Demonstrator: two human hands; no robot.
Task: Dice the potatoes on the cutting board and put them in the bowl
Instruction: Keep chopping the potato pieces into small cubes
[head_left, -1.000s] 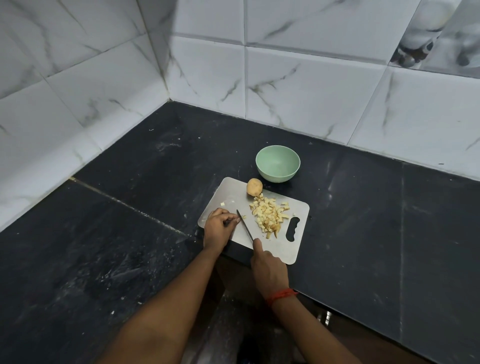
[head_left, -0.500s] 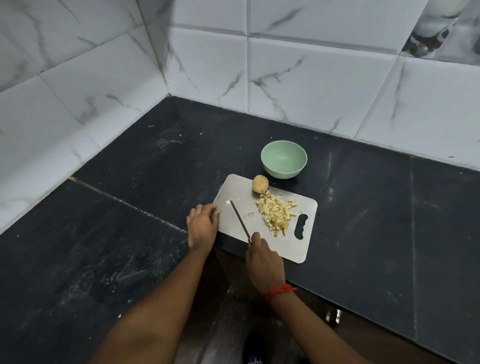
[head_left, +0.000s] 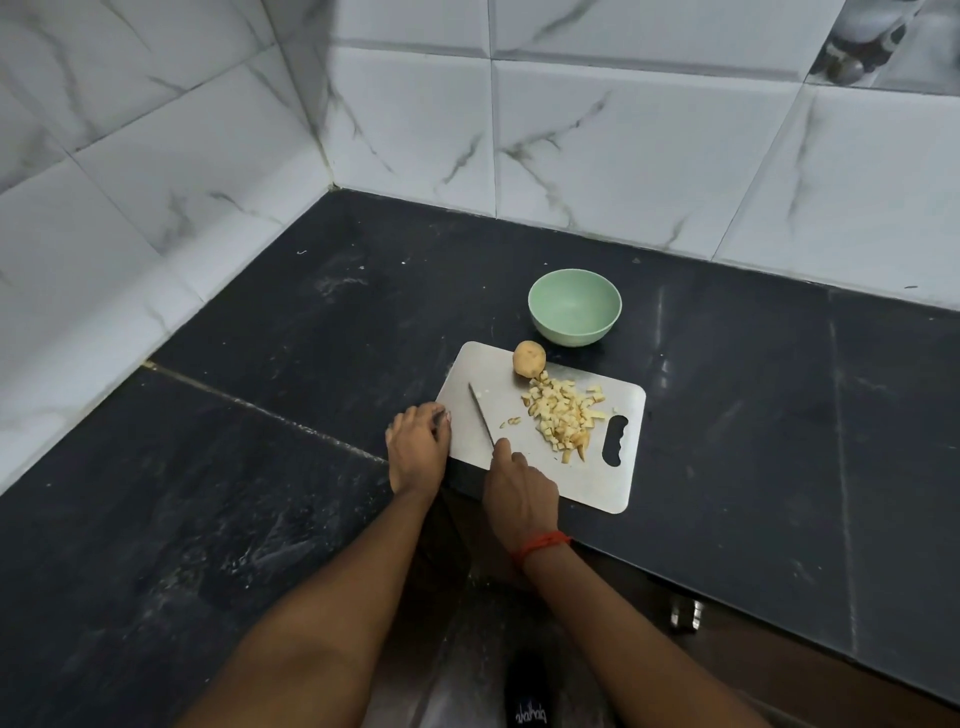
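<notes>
So the left grip (head_left: 418, 447) has come off the middle of the cutting board (head_left: 597, 483) and now sits on the table (head_left: 260, 467) at the board's left edge, fingertips (head_left: 441, 415) just touching it. It's clear of the knife (head_left: 480, 413), which it was right up against a second ago. More blade shows now, the tip reaching further up the board. A few little scraps (head_left: 511, 422) have turned up between the blade and the diced pile (head_left: 563, 415).

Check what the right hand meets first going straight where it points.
Looks free: the right hand points along the knife across bare cutting board, then countertop. Whole potato seems right of that line.
</notes>
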